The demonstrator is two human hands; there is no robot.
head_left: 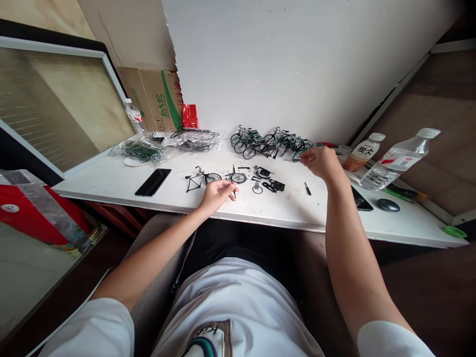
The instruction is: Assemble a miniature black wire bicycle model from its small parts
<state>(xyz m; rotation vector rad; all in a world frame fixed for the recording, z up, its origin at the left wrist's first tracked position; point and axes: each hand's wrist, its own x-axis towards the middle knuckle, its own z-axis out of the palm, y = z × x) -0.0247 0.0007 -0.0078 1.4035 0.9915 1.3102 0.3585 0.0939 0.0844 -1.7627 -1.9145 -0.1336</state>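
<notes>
My left hand (pixel 220 194) is above the near part of the table, fingers pinched on a model bicycle wheel (pixel 238 178) with a dark thin piece reaching down past the fingertips. Beside it lies a black model bicycle frame (pixel 194 182) with a wheel attached. My right hand (pixel 319 159) is raised farther right, its fingers closed around a thin, pointed dark thing (pixel 292 159) too small to name. Just behind that hand stand several assembled model bicycles (pixel 273 141). Loose black parts (pixel 274 185) and a small wheel piece (pixel 257 187) lie between my hands.
A phone (pixel 153 182) lies to the left, with plastic bags of parts (pixel 143 149) behind it. A small black-handled tool (pixel 307 189) rests near the middle. Bottles (pixel 399 161) and a round black object (pixel 388 205) are at the right. The white table's front edge (pixel 275 224) is near my lap.
</notes>
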